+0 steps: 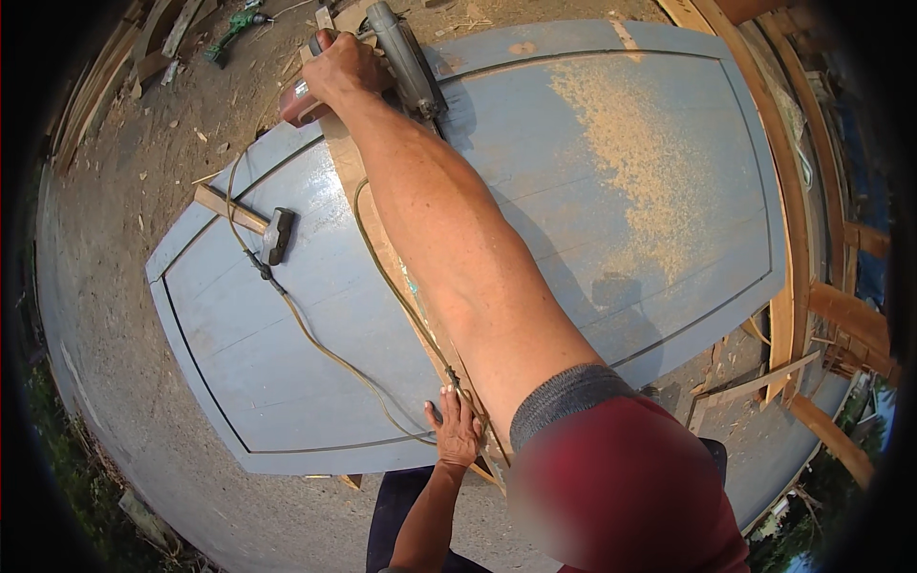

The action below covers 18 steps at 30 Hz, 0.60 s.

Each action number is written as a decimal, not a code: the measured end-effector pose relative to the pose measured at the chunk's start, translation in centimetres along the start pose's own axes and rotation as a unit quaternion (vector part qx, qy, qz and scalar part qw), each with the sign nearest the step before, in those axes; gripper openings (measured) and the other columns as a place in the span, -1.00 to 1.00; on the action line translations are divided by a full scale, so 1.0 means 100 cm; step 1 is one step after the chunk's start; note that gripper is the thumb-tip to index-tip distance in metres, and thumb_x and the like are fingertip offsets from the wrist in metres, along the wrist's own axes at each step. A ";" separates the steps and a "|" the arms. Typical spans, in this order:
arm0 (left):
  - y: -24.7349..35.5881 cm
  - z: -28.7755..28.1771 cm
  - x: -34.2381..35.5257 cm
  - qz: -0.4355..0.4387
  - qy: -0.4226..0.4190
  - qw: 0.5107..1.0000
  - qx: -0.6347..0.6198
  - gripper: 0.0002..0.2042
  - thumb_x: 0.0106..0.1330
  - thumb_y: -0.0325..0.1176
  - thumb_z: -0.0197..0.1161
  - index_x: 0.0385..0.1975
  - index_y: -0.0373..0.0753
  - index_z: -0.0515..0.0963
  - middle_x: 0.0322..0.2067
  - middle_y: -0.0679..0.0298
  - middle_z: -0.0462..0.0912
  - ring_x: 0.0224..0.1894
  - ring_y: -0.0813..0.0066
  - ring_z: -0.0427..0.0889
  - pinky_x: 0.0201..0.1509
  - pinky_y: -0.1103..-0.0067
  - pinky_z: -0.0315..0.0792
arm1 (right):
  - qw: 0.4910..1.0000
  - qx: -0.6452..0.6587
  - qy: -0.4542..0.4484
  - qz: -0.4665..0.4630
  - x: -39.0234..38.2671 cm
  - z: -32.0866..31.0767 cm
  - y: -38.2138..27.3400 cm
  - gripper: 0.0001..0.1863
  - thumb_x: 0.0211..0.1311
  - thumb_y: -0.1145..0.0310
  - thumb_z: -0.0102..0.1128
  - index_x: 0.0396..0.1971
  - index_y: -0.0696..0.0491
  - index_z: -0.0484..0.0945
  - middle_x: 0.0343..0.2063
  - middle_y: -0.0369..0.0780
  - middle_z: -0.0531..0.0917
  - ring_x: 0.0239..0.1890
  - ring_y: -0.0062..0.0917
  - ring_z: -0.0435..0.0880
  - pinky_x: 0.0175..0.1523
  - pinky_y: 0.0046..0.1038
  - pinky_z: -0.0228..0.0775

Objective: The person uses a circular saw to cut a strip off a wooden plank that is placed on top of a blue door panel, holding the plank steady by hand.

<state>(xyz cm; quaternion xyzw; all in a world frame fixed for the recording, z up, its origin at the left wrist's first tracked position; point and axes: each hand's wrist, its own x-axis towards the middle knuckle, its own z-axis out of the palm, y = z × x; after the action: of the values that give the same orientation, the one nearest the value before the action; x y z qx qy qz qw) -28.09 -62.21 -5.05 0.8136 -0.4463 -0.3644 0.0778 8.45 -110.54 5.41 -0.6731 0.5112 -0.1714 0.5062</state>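
Note:
My right hand (346, 74) is stretched to the far edge of a blue-grey panelled door (287, 372), closed round the handle of a circular saw (401, 57) with a reddish body and a grey guard. A narrow wooden board (355, 181) lies across the door, running from under the saw towards me. On the board's near end my left hand (458, 432) rests flat, its fingers stretched out beside a power cord (308, 334). The cord loops over the door. My right forearm hides part of the board, and the saw's blade is out of sight.
A hammer (277, 237) with a wooden handle lies on the door's left part. Sawdust (635, 158) is scattered over the right part. A green drill (234, 36) lies on the ground at far left. Timber beams (788, 220) stand along the right side.

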 end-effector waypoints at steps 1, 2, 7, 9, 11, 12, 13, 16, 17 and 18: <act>0.002 -0.001 0.000 0.000 0.001 1.000 0.000 -0.44 0.42 -0.17 -0.06 0.34 -0.37 0.26 0.44 -0.20 0.06 0.52 -0.16 0.00 0.48 -0.23 -0.33 | 1.000 -0.007 0.002 0.001 0.002 0.000 -0.001 -0.66 0.31 0.14 0.14 -0.13 0.08 0.67 -0.11 0.01 0.72 0.02 -0.10 0.70 0.07 -0.06 0.50; 0.004 -0.002 0.001 0.002 0.001 1.000 0.000 -0.44 0.42 -0.17 -0.05 0.34 -0.37 0.27 0.44 -0.20 0.06 0.52 -0.16 0.00 0.48 -0.23 -0.34 | 1.000 -0.008 0.002 0.000 0.004 0.000 0.000 -0.66 0.31 0.14 0.14 -0.13 0.08 0.67 -0.11 0.01 0.72 0.02 -0.10 0.70 0.07 -0.06 0.50; 0.007 0.002 -0.002 0.003 0.002 1.000 -0.008 -0.44 0.40 -0.19 -0.03 0.33 -0.38 0.27 0.44 -0.22 0.05 0.52 -0.19 -0.01 0.47 -0.24 -0.36 | 1.000 -0.010 -0.009 -0.004 0.010 0.000 -0.001 -0.65 0.29 0.16 0.15 -0.13 0.11 0.65 -0.10 0.02 0.72 0.02 -0.10 0.70 0.10 -0.10 0.51; 0.003 0.008 0.002 -0.005 0.003 1.000 -0.025 -0.43 0.40 -0.19 -0.03 0.34 -0.39 0.26 0.44 -0.24 0.05 0.52 -0.22 -0.02 0.47 -0.26 -0.39 | 1.000 -0.009 0.000 -0.005 0.013 0.001 -0.005 -0.65 0.28 0.16 0.15 -0.13 0.12 0.65 -0.10 0.02 0.72 0.02 -0.09 0.71 0.09 -0.11 0.51; -0.002 0.010 0.004 -0.001 0.010 1.000 -0.023 -0.43 0.39 -0.20 -0.03 0.34 -0.39 0.26 0.44 -0.25 0.05 0.52 -0.23 -0.03 0.47 -0.27 -0.40 | 1.000 -0.011 0.009 -0.001 0.015 0.002 -0.004 -0.65 0.27 0.16 0.16 -0.14 0.12 0.65 -0.10 0.03 0.72 0.02 -0.09 0.71 0.09 -0.11 0.52; -0.002 0.010 0.001 0.004 0.014 1.000 -0.022 -0.43 0.39 -0.21 -0.02 0.34 -0.39 0.25 0.44 -0.25 0.04 0.52 -0.24 -0.03 0.47 -0.27 -0.41 | 1.000 -0.007 0.009 -0.003 0.017 0.003 -0.002 -0.65 0.27 0.16 0.16 -0.15 0.13 0.65 -0.10 0.03 0.72 0.02 -0.10 0.71 0.09 -0.12 0.52; 0.000 0.011 -0.001 0.003 0.010 1.000 -0.023 -0.43 0.39 -0.21 -0.02 0.34 -0.39 0.25 0.44 -0.25 0.04 0.52 -0.24 -0.03 0.47 -0.27 -0.41 | 1.000 -0.003 0.008 -0.004 0.018 0.004 0.002 -0.65 0.26 0.16 0.16 -0.15 0.14 0.65 -0.10 0.03 0.72 0.02 -0.11 0.72 0.09 -0.14 0.53; 0.002 0.009 -0.004 0.005 0.007 0.999 -0.034 -0.43 0.39 -0.21 -0.02 0.34 -0.39 0.25 0.43 -0.26 0.04 0.51 -0.26 -0.03 0.46 -0.28 -0.41 | 1.000 -0.012 0.012 0.015 0.014 0.008 0.000 -0.63 0.25 0.17 0.15 -0.15 0.15 0.66 -0.11 0.04 0.73 0.03 -0.13 0.72 0.09 -0.17 0.54; 0.002 0.009 -0.003 0.005 0.008 0.999 -0.038 -0.43 0.39 -0.21 -0.02 0.35 -0.39 0.25 0.43 -0.26 0.04 0.51 -0.27 -0.03 0.46 -0.29 -0.41 | 1.000 -0.011 0.011 0.013 0.015 0.008 -0.001 -0.63 0.25 0.17 0.15 -0.15 0.15 0.66 -0.11 0.04 0.73 0.03 -0.13 0.72 0.09 -0.17 0.54; 0.002 0.010 -0.003 0.005 0.009 0.999 -0.042 -0.43 0.39 -0.21 -0.02 0.35 -0.39 0.25 0.43 -0.26 0.04 0.51 -0.27 -0.03 0.46 -0.29 -0.41 | 1.000 -0.028 -0.001 0.006 0.018 0.008 -0.001 -0.61 0.32 0.12 0.12 -0.17 0.18 0.67 -0.08 0.06 0.71 0.04 -0.10 0.70 0.13 -0.17 0.53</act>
<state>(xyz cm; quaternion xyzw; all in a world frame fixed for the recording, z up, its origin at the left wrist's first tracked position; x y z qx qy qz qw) -28.97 -61.96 -5.49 0.8105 -0.4338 -0.3756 0.1178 9.84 -111.69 4.68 -0.6838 0.5197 -0.1534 0.4887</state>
